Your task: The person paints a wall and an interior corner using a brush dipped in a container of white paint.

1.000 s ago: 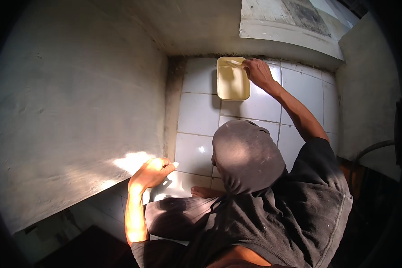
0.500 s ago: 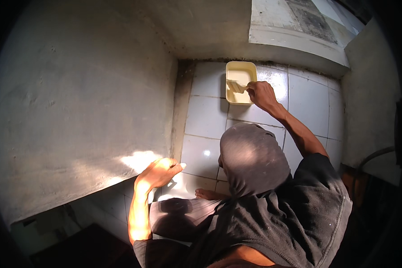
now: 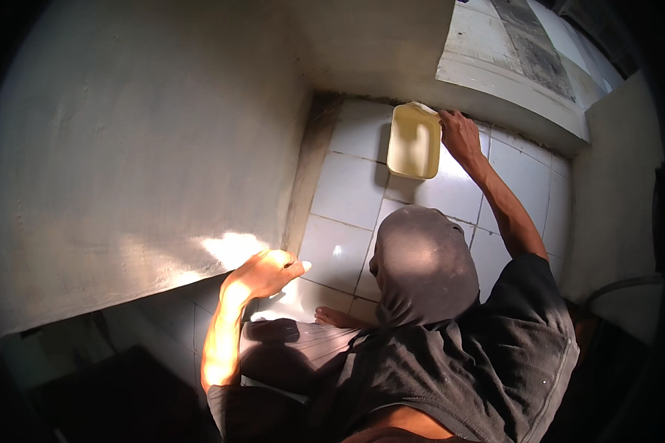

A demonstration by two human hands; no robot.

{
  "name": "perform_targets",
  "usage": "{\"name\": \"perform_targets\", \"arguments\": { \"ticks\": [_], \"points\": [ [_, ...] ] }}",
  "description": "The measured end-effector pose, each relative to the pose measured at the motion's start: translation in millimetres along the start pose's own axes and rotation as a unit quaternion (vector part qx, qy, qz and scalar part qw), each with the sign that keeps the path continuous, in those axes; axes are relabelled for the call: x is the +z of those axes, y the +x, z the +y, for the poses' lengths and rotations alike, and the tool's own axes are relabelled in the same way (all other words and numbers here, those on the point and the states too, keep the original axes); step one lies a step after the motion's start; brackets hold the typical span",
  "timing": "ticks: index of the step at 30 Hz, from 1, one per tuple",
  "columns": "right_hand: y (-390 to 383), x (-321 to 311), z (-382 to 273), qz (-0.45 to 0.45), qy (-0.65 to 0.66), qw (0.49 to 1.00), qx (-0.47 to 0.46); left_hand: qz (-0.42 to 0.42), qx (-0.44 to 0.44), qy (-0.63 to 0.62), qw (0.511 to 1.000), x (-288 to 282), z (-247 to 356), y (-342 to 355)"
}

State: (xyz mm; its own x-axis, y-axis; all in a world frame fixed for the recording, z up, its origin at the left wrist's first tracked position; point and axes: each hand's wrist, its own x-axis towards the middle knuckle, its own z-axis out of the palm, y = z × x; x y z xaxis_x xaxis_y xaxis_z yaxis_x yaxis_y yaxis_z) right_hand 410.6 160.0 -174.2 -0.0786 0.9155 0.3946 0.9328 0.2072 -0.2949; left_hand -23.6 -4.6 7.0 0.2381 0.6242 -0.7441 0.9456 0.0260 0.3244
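Observation:
On the tiled floor ahead stands a pale yellow rectangular tub [image 3: 391, 148], with cream-coloured liquid inside. My right hand [image 3: 462, 136] is closed at the tub's far right corner, gripping a flat paintbrush [image 3: 423, 108]. The brush's pale, coated bristles lie against the far rim, and its handle is mostly hidden by my fingers. My left hand [image 3: 264, 275] hovers by the lower edge of the left wall, fingers curled in. A small bright white spot shows at its fingertips; I cannot tell whether it is an object or a sunlit tip.
A grey plastered wall [image 3: 162, 148] rises close on the left. White floor tiles [image 3: 345, 188] run between it and a low ledge [image 3: 510, 92] at the back right. My bent knee [image 3: 425, 266] in grey cloth stands between me and the tub. A dark hose [image 3: 621, 284] curves at the right.
My right hand has carried the brush from over the middle of the tub to its far rim. The left hand has stayed nearly in place. The view has shifted slightly.

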Motion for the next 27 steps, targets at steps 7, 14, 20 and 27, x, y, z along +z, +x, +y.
{"name": "perform_targets", "arguments": {
  "ticks": [7, 14, 20, 27],
  "points": [
    [-21.7, -31.0, -78.4, 0.02, 0.19, 0.982, 0.004, 0.011, 0.05, 0.041, 0.998, 19.5, -47.7, -19.3],
    [-88.3, 44.7, -164.9, -0.186, 0.423, 0.882, -0.093, -0.024, -0.093, -0.084, 0.992, 6.1, -20.8, -48.4],
    [-121.7, 146.7, -223.7, -0.311, 0.423, 0.828, -0.197, 0.026, -0.063, -0.061, 0.996, 37.6, -44.9, -79.0],
    [-73.0, 184.5, -206.3, -0.147, 0.416, 0.89, -0.116, -0.004, -0.088, -0.11, 0.99, 42.2, -54.4, -81.2]
  ]
}}
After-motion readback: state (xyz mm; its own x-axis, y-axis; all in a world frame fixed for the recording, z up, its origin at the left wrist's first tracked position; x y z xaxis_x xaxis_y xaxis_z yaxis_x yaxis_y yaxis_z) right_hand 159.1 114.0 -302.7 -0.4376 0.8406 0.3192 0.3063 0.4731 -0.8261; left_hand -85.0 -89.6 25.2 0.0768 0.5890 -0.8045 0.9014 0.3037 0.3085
